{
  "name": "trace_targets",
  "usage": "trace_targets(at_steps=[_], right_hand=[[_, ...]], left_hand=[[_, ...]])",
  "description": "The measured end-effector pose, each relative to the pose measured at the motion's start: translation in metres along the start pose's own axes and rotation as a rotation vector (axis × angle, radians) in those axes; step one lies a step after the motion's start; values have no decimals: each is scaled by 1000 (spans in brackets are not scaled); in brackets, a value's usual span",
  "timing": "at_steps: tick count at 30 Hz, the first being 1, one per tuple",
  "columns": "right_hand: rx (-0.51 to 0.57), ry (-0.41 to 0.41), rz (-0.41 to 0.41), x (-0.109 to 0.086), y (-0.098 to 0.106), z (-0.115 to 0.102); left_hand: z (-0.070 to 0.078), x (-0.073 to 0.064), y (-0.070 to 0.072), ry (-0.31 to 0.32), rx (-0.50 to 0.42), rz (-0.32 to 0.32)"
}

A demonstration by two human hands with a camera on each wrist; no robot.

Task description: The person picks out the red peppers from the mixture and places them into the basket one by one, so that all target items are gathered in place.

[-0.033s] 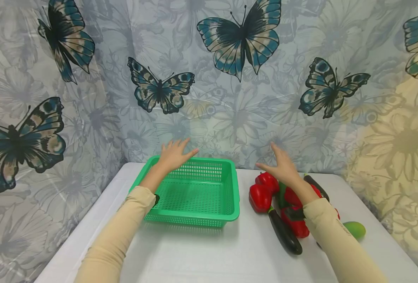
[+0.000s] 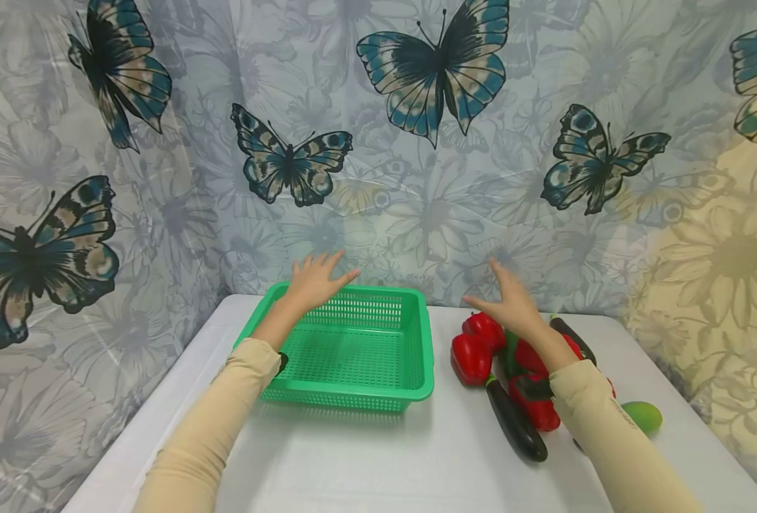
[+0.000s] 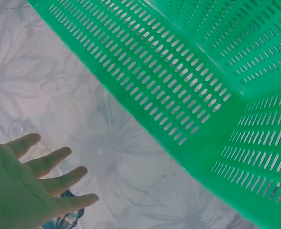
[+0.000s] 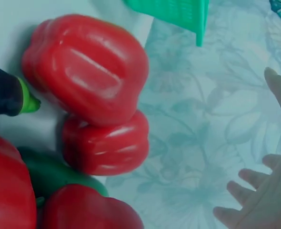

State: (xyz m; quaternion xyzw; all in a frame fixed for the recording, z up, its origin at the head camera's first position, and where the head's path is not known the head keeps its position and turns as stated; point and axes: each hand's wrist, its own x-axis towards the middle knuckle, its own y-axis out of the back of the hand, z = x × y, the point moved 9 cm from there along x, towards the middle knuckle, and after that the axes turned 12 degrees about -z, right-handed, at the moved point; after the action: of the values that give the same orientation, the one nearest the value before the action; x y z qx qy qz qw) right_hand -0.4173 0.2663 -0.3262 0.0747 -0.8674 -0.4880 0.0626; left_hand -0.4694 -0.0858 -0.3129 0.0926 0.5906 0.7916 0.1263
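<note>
My left hand (image 2: 316,283) hovers over the back left of a green perforated plastic basket (image 2: 378,393), fingers spread and holding nothing. In the left wrist view that hand (image 3: 45,191) appears with extended fingers beside the basket wall (image 3: 193,162). Raised above a group of vegetables on the right, my right hand (image 2: 513,303) has its thumb and fingers apart. Closest to it are red bell peppers (image 2: 471,360). The right wrist view shows the same hand (image 4: 259,195) clear of two touching peppers (image 4: 88,67), its palm bare.
On the white table (image 2: 352,463), a dark eggplant (image 2: 515,420) lies in front of the peppers. Another eggplant (image 2: 573,336) sits behind the right forearm, which partly hides the pile. A green oval item (image 2: 643,417) lies at far right. A butterfly-patterned cloth (image 2: 429,214) hangs behind.
</note>
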Motion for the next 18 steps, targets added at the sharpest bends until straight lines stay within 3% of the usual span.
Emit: trace_targets(at_steps=[7, 13, 18], right_hand=[[52, 2, -64, -11, -3, -9], [116, 18, -81, -20, -2, -12], [173, 17, -84, -27, -1, -10]], left_hand=[[0, -13, 8, 5, -68, 25], [-1, -26, 14, -38, -244, 32], [-4, -36, 16, -55, -309, 21]])
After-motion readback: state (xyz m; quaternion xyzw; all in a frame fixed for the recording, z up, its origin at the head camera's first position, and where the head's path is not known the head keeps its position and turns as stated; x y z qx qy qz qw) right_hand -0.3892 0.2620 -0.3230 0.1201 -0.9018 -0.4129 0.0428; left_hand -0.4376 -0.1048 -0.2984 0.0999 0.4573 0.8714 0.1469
